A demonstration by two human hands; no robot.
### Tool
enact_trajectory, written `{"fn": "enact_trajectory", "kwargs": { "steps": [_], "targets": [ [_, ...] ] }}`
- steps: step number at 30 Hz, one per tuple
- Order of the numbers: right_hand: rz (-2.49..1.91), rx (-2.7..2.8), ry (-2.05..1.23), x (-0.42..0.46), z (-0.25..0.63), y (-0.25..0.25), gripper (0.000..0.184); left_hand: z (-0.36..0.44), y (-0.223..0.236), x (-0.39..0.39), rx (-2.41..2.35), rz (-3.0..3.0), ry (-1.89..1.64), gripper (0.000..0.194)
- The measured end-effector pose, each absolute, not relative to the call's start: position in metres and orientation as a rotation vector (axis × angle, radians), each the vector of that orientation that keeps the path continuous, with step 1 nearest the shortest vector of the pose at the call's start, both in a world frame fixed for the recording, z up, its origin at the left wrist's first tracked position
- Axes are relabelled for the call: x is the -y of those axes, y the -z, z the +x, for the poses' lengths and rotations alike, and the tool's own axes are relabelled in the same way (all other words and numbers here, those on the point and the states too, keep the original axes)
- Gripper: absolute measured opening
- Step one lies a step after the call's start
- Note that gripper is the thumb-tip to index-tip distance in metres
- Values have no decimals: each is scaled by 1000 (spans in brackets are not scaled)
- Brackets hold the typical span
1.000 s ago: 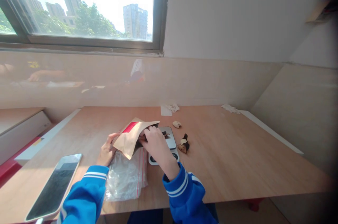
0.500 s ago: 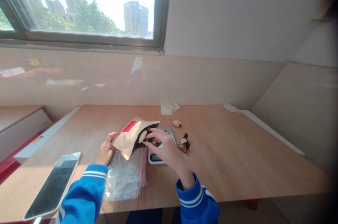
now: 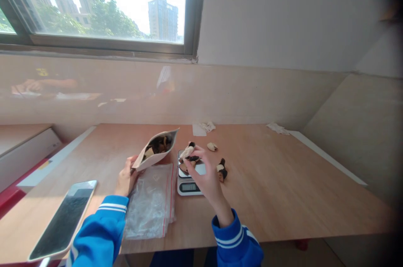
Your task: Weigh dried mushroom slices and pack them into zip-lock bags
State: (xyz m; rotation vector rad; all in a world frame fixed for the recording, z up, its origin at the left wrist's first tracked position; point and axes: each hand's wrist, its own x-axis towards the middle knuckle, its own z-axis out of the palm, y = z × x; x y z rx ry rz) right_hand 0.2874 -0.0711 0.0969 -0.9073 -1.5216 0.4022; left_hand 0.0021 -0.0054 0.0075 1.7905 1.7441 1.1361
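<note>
My left hand [image 3: 126, 178] grips the lower left corner of a kraft paper pouch [image 3: 153, 159], tilted with its mouth open towards me. Dark and pale dried pieces [image 3: 160, 146] show inside it. Between the thumb and fingers of my right hand [image 3: 204, 170] is a pale, dark-ended dried piece [image 3: 188, 150], held above a small digital scale [image 3: 189, 188]. More brown dried slices [image 3: 183, 169] lie on the scale's plate, partly hidden by my fingers. The scale's display is too small to read. Clear zip bags [image 3: 149, 204] lie flat below the pouch.
On the left of the table lies a phone [image 3: 64, 221]. Right of the scale are a dark and pale dried piece [image 3: 222, 171] and a pale one [image 3: 212, 146]. Crumpled tissue [image 3: 208, 126] and another paper scrap [image 3: 277, 129] lie near the wall.
My right hand has come out of the pouch with a dried piece and moved right, over the scale. The pouch has tipped back, so its contents now show.
</note>
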Motion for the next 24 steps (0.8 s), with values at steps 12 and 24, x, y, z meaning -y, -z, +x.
{"fn": "enact_trajectory", "kwargs": {
  "steps": [12, 24],
  "targets": [
    [-1706, 1516, -103, 54, 334, -17, 27, -12, 5, -5, -1987, 1525, -1423, 70],
    [-1667, 1479, 117, 58, 331, 11, 34, -4, 1, -5, -1685, 1501, -1710, 90]
  ]
}}
